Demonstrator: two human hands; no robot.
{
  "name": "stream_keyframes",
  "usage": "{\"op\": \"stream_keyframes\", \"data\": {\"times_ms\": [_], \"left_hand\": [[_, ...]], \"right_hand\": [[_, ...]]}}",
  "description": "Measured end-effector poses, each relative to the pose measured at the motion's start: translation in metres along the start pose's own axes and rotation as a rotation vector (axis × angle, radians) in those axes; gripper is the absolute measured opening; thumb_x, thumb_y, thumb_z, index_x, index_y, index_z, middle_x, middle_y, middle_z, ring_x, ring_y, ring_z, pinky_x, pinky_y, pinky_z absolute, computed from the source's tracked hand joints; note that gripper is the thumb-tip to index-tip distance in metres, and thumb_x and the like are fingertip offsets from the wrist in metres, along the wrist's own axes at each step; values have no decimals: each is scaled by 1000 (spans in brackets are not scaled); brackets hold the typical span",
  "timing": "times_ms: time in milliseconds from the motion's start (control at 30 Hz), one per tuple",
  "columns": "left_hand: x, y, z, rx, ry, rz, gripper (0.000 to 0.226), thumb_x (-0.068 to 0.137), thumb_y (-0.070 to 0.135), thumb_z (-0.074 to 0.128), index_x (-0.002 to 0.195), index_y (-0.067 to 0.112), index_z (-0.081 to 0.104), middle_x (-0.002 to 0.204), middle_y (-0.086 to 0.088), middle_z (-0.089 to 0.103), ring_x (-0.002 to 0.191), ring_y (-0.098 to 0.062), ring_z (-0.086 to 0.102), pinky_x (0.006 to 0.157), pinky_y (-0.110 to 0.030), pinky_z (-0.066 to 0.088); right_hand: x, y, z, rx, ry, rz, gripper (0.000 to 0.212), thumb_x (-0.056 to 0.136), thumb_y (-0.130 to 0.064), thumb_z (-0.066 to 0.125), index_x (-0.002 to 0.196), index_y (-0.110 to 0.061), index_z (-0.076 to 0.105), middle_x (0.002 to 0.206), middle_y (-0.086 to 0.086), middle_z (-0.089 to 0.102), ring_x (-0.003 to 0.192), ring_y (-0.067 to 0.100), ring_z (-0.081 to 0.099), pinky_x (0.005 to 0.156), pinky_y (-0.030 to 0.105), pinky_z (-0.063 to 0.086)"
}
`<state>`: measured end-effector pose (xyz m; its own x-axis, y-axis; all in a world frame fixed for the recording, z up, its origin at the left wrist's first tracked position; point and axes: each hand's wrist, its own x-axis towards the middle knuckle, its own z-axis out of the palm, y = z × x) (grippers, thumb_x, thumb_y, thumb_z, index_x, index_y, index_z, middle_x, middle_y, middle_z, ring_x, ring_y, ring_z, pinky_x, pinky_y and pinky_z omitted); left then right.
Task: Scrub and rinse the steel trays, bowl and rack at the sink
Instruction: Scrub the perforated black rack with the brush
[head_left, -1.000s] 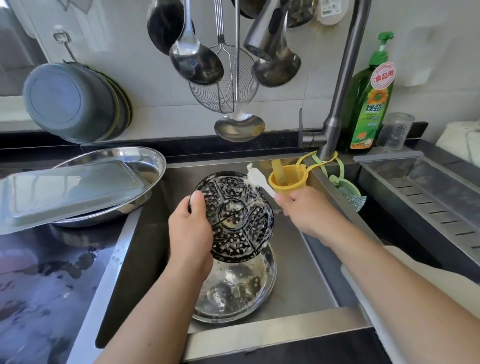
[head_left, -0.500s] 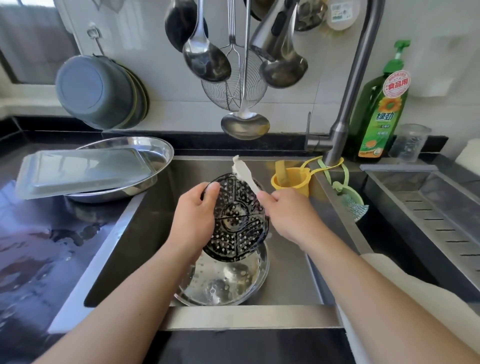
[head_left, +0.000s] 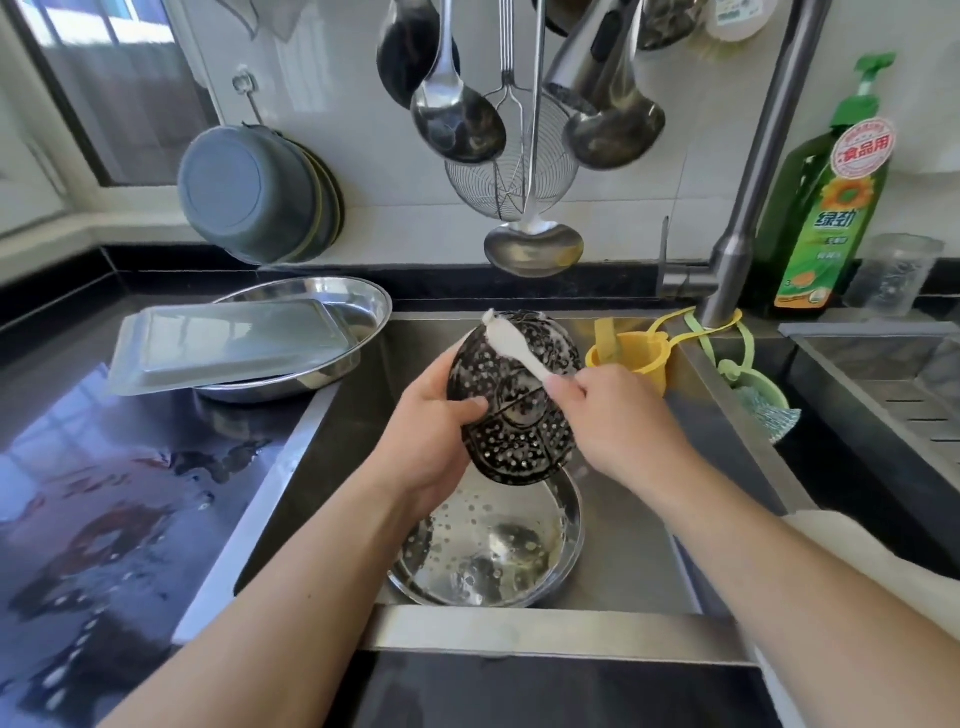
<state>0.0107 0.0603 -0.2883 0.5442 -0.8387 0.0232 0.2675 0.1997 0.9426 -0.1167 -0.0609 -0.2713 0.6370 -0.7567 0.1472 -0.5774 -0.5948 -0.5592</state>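
At the centre of the frame the left hand (head_left: 434, 421) holds the perforated steaming rack (head_left: 514, 397) tilted on edge above the sink (head_left: 649, 519), thumb curled over its near face and fingers behind the rim. The right hand (head_left: 618, 415) pinches the handle of a white brush (head_left: 511, 340), whose head lies on the rack's upper edge. Below them a round steel tray (head_left: 488, 545) with suds sits on the sink floor.

The rack looks wet and soapy, so the left hand's grip could slip under a hard brush stroke; the rack would then likely drop onto the tray below. Pushing toward the upper edge could also twist the rack out of the thumb. The rectangular tray (head_left: 234, 345), upside down in the steel bowl (head_left: 332, 332) on the worktop (head_left: 104, 493) at left, overhangs the bowl's rim; a knock from an elbow could tip it.
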Motion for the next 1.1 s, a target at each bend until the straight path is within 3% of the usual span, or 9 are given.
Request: {"op": "stream_keyframes", "data": {"times_ms": [67, 267, 367, 500, 700, 833, 933, 1033, 1100], "left_hand": [[1, -3, 0, -16, -11, -7, 75, 89, -27, 28, 144, 14, 57, 132, -20, 68, 125, -36, 65, 103, -53, 55], [0, 2, -3, -278, -35, 6, 86, 63, -23, 22, 138, 1, 56, 134, -29, 64, 124, -45, 63, 108, -63, 48], [1, 7, -9, -480, -31, 5, 67, 74, -5, 28, 135, -3, 55, 138, -29, 61, 127, -47, 60, 110, -64, 44], [8, 2, -15, -509, 281, 19, 36, 109, 9, 36, 130, 11, 65, 123, -18, 73, 112, -38, 72, 100, -68, 51], [14, 2, -24, -543, 471, 97, 33, 113, 19, 34, 134, 24, 59, 129, -12, 69, 112, -33, 72, 94, -67, 55], [15, 6, -31, -512, 555, 107, 32, 114, 16, 31, 122, 28, 60, 131, -10, 66, 113, -29, 71, 95, -58, 58], [14, 4, -29, -408, 545, 60, 37, 113, 12, 31, 140, 23, 54, 131, -10, 66, 113, -29, 71, 95, -59, 57], [10, -3, -26, -201, 531, 54, 55, 109, 2, 29, 152, 31, 45, 142, -4, 58, 119, -30, 67, 95, -60, 57], [6, -6, -25, 9, 551, 32, 63, 102, -6, 28, 144, 32, 54, 139, -3, 58, 117, -29, 67, 94, -55, 59]], "right_hand": [[3, 2, -4, 18, 24, 25, 55, 105, -46, 45, 62, -12, 48, 64, 7, 50, 64, 27, 47, 57, 35, 36], [-16, -16, 13, -55, -213, -75, 56, 102, -46, 54, 58, -13, 46, 56, 4, 42, 53, 20, 39, 49, 33, 25], [-17, -22, 17, -57, -199, -91, 58, 100, -48, 57, 55, -14, 46, 56, 4, 44, 55, 22, 44, 49, 33, 26], [-21, -28, 27, -91, -206, -129, 58, 98, -49, 60, 53, -14, 50, 58, 7, 49, 61, 28, 51, 50, 33, 29], [-18, -16, 27, -129, -227, -111, 58, 97, -53, 59, 55, -14, 54, 63, 9, 55, 64, 26, 52, 52, 33, 32], [-10, 10, 2, -120, -217, 52, 52, 99, -52, 57, 63, -14, 63, 62, 5, 57, 61, 23, 51, 58, 33, 38], [1, 28, -16, -105, -141, 143, 47, 101, -50, 54, 76, -13, 70, 70, 7, 63, 68, 26, 58, 62, 33, 42], [5, 38, -22, -2, -67, 185, 47, 101, -50, 54, 75, -14, 71, 74, 9, 66, 76, 30, 63, 68, 34, 47], [4, 40, -21, 51, -66, 185, 48, 101, -50, 54, 76, -13, 72, 76, 9, 68, 77, 29, 63, 69, 34, 48]]}}
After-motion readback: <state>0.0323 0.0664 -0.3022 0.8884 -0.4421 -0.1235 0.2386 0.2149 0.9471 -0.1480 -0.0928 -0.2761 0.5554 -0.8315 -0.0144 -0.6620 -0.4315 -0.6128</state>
